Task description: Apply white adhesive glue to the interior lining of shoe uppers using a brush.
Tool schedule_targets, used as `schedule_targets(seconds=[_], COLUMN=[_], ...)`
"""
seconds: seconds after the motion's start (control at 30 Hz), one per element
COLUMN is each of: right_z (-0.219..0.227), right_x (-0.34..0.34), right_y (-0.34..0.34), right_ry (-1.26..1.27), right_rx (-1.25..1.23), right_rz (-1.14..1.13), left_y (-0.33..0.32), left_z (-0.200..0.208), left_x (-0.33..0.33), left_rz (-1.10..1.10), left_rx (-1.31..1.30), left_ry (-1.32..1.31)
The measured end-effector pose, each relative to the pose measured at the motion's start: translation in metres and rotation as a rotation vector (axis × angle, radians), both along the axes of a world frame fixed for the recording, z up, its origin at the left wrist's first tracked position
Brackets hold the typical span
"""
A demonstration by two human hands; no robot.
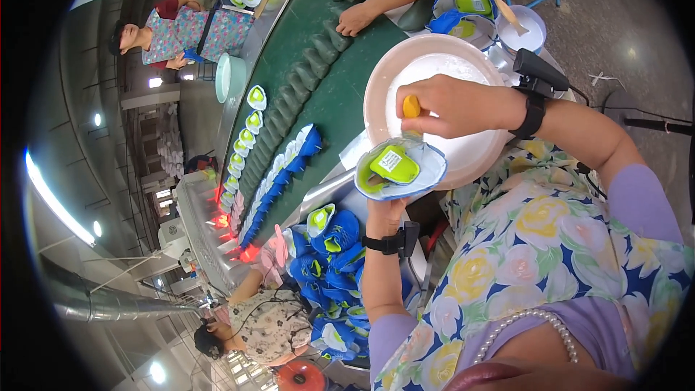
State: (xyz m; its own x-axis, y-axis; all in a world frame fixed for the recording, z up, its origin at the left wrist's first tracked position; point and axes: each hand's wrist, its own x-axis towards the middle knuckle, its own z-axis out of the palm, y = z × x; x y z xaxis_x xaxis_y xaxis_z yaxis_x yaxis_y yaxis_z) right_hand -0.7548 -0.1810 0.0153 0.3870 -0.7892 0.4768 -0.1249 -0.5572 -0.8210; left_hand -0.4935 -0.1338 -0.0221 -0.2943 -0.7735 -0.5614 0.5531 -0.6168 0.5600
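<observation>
My left hand [389, 208] is closed around the underside of a blue and white shoe upper [432, 169], most of its fingers hidden beneath it. The upper is tilted with its opening toward me, showing a lime-green lining and a white label. In my right hand [456, 105] is a brush with a yellow handle [411, 106], gripped in a fist. The brush's lower end meets the near rim of the upper; its bristles are hard to make out. Directly behind both hands stands a wide pale-pink basin [378, 80] with white liquid in it.
A green conveyor belt [329, 112] carries rows of dark grey shoe-shaped pieces [289, 94] and blue uppers [279, 185]. Blue shoe uppers [326, 268] are heaped left of me. A white bucket [532, 31] holds another brush. Across the belt, a co-worker's hands [355, 18] touch the grey pieces.
</observation>
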Motion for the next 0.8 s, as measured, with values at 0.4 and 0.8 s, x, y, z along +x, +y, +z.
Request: schedule_targets(seconds=[0.4, 0.8], right_z=[0.012, -0.013], right_x=[0.008, -0.011], right_y=[-0.01, 0.001], right_ry=[-0.024, -0.175], right_rx=[-0.12, 0.444], right_rz=[-0.004, -0.222], left_y=[-0.025, -0.151], left_z=[0.013, -0.078], left_x=[0.018, 0.148], left_rz=[-0.034, 0.369], left_rx=[-0.295, -0.258], left_ry=[-0.331, -0.36])
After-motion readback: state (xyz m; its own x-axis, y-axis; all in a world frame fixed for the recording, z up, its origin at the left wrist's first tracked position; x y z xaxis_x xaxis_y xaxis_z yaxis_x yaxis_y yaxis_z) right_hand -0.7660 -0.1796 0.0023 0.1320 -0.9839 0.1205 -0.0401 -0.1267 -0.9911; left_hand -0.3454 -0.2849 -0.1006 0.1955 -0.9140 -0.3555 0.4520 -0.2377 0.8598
